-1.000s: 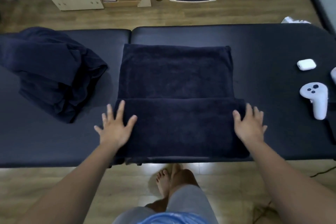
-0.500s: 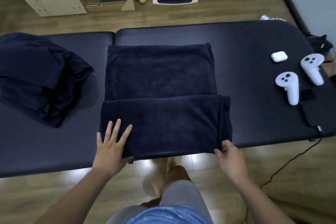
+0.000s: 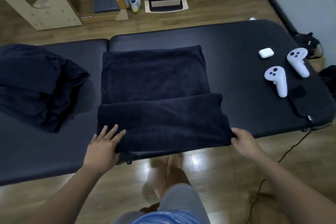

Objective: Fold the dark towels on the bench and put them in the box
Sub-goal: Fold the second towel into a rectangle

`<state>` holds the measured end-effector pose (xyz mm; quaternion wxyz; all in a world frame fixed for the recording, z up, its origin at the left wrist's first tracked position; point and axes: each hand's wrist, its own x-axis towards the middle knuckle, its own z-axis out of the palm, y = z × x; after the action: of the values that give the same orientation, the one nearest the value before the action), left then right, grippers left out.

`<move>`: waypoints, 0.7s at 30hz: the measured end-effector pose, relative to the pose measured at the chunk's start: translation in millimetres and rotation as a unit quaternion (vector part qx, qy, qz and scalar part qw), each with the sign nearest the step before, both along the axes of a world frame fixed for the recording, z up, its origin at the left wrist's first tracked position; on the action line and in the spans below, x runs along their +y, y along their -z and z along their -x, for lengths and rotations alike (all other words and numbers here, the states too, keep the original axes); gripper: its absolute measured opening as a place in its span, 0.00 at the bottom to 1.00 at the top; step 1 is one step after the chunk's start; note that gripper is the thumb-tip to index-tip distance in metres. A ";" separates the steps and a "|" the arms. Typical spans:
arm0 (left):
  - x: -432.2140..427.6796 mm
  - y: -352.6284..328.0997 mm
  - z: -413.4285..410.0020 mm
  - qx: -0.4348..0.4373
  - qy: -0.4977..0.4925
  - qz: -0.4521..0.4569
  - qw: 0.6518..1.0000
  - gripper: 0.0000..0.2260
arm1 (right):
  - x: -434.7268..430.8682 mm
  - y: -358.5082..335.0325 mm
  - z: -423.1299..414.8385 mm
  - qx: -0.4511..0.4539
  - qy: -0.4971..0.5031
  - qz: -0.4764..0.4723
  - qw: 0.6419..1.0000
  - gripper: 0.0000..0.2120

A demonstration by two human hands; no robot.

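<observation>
**Towel Partly Folded at Near Edge of Bench, Both Hands on Its Corners**

At the bottom centre of the frame, grey shorts (image 3: pixel 180 203) and bare feet are seen over a glossy wooden floor (image 3: pixel 209 178).

The left hand (image 3: pixel 104 146) is laid flat, fingers straight and spread, on the lower-left corner of the dark towel (image 3: pixel 154 81). The right hand (image 3: pixel 243 142) is closed round the towel's lower-right corner, with the cloth pinched between thumb and curled fingers.

The towel is spread at the centre of the frame on the black padded bench (image 3: pixel 236 45). Its near portion is folded back over itself as a band (image 3: pixel 160 120) running from left to right, and the near edge of that band lies along the bench's front edge.

At the left of the frame, a loose pile of dark towels (image 3: pixel 36 81) is heaped on the bench, well apart from the spread towel. At the right, two white controllers (image 3: pixel 276 81) and a small white case (image 3: pixel 266 52) are noted on the bench, near one another.

Beyond the bench, at the top centre, a pair of light shoes (image 3: pixel 132 2) is seen on the floor beside pale wooden furniture (image 3: pixel 54 5).
</observation>
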<state>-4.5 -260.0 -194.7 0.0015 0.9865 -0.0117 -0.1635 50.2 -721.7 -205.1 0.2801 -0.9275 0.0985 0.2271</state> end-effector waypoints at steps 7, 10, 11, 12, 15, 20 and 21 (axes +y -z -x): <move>15.1 -11.3 1.3 0.047 -0.101 0.241 0.964 0.37 | 23.1 -22.7 -26.7 -0.073 0.186 -0.045 0.979 0.11; 29.4 -12.4 -34.0 -0.039 -0.352 0.363 0.862 0.31 | 51.4 -36.2 -57.4 -0.071 0.139 -0.086 0.984 0.05; 30.5 -11.5 -45.6 -0.055 -0.418 0.384 0.822 0.30 | 60.9 -35.0 -67.0 -0.049 0.126 -0.091 0.987 0.07; 28.4 -13.3 -56.4 -0.065 -0.457 0.408 0.788 0.27 | 68.7 -33.6 -76.7 -0.043 0.134 -0.095 0.985 0.08; 19.4 -21.3 -73.6 -0.080 -0.481 0.427 0.761 0.09 | 73.2 -32.4 -100.3 -0.078 0.273 -0.195 0.939 0.13; 18.9 -12.4 -73.3 -0.074 -0.499 0.387 0.772 0.10 | 59.4 -9.8 -98.9 0.024 0.370 -0.217 0.903 0.13; 20.9 -7.9 -72.5 -0.065 -0.487 0.365 0.790 0.10 | 58.6 -3.9 -96.3 0.029 0.358 -0.193 0.913 0.12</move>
<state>68.0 -239.1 -186.9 0.4405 0.7955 0.4118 -0.0599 146.5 -663.1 -201.1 0.5134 -0.7511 0.3858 0.1530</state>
